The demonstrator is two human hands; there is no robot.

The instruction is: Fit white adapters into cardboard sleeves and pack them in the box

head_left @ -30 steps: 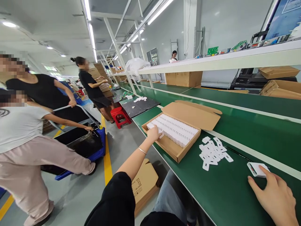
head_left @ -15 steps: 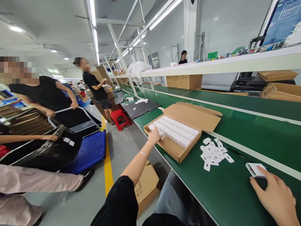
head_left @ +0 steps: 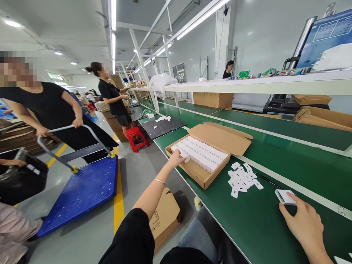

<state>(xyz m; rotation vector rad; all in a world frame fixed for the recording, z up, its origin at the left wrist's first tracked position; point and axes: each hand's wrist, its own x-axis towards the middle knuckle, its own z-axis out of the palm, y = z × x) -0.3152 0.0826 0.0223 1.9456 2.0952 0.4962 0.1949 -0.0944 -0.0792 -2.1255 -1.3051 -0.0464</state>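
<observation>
My left hand (head_left: 176, 158) reaches into the near left side of an open cardboard box (head_left: 205, 182), its fingers curled on a small white piece at the end of the front row. Rows of similar white pieces (head_left: 207, 152) fill the rest of the box up to a bare strip of cardboard. On the green bench my right hand (head_left: 305, 222) has its thumb and fingertips around a white plastic case (head_left: 286, 197) with a slot in its end and a bit of red inside. Between the hands lies a heap of flat white cut-out pieces (head_left: 243, 179).
A thin black stick (head_left: 268, 179) lies behind the heap. Flattened cartons (head_left: 165, 216) stand on the floor below my left arm. To the left, a person (head_left: 55, 110) holds the handle of a blue trolley (head_left: 85, 194). A red stool (head_left: 136, 139) stands farther back.
The view has shifted slightly to the right. Both hands keep their places at the box and the white case. At left, the black bag has moved away from the trolley, baring its blue deck.
</observation>
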